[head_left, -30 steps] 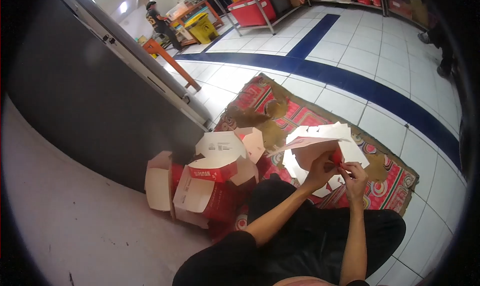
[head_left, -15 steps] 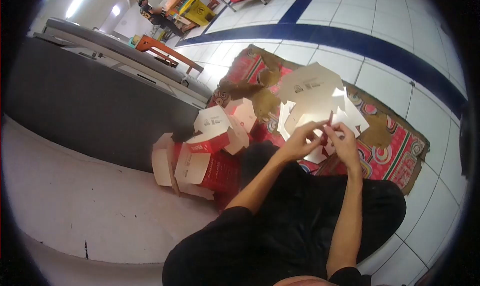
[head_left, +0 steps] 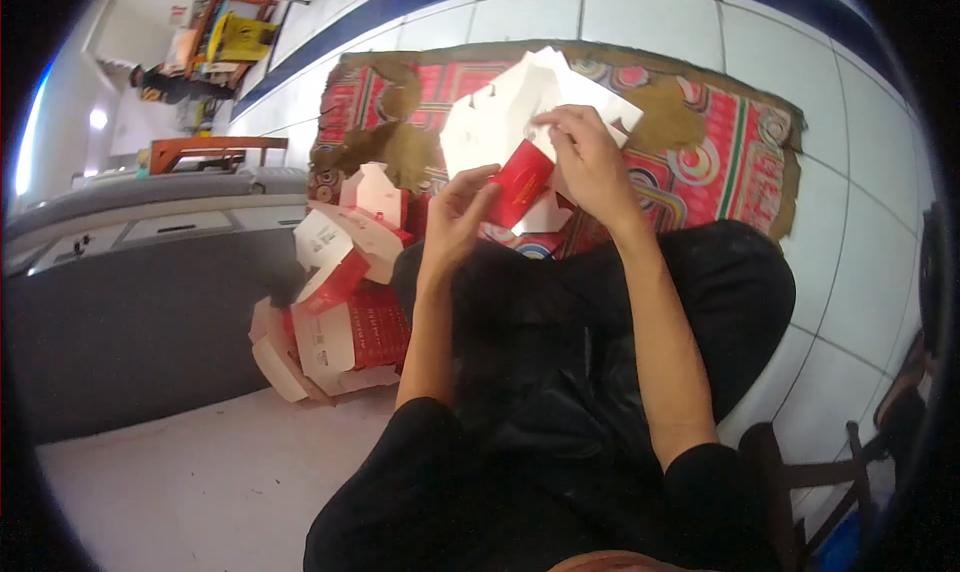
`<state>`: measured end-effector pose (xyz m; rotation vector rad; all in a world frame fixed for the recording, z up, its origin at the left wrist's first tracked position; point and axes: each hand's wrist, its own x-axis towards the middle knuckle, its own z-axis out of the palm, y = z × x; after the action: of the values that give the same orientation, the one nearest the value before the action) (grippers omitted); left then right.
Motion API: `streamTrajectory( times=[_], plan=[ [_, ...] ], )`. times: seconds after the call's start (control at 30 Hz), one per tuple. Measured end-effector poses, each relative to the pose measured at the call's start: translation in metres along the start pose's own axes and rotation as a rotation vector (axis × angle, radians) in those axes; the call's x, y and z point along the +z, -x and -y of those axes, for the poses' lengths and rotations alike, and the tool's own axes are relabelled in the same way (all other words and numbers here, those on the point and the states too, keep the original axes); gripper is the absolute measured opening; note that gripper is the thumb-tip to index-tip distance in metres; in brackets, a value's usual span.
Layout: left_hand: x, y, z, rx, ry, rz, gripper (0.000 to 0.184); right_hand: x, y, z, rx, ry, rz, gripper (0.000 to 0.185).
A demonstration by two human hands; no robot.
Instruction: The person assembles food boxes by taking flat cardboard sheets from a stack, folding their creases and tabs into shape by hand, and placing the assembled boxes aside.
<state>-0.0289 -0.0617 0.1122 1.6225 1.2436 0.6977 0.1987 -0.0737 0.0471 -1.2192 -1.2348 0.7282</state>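
My left hand (head_left: 455,217) grips the near left side of a paperboard food carton, its thumb lying along a red panel (head_left: 522,185). Bent over the far side of that same panel are the fingers of my right hand (head_left: 595,167), closed on the carton's edge; their exact contact is partly hidden. Behind both hands spread white unfolded carton blanks (head_left: 480,127), with one pale flap (head_left: 543,215) showing below the red panel.
Partly folded red-and-white cartons (head_left: 345,337) are heaped left of my knee. A worn red patterned cardboard mat (head_left: 740,162) covers the tiled floor (head_left: 830,232). A dark-sided appliance (head_left: 180,302) stands at left. A person (head_left: 180,85) is far off, near a yellow bin (head_left: 240,37).
The view has turned, so everything appears shifted and rotated. My hands have moved apart, and a broad red panel of the carton now shows between them.
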Motion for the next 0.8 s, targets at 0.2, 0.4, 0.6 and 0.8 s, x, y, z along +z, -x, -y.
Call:
streamTrajectory(
  times=[0.2,0.4,0.6,0.8],
  plan=[
    [-0.011,0.002,0.023,-0.106,0.093,-0.083,0.033,0.012,0.004,-0.009,0.234,-0.306,-0.051,0.029],
    [-0.030,0.007,0.040,-0.176,0.189,-0.082,0.033,0.030,0.014,-0.034,0.113,0.170,0.082,0.034],
    [-0.041,0.005,0.069,-0.114,-0.012,-0.064,0.031,0.036,0.018,-0.035,0.212,0.065,0.229,0.037],
    [-0.032,0.010,0.067,0.027,-0.155,-0.124,0.024,0.035,0.020,-0.026,0.102,0.050,0.422,0.040]
  ],
)
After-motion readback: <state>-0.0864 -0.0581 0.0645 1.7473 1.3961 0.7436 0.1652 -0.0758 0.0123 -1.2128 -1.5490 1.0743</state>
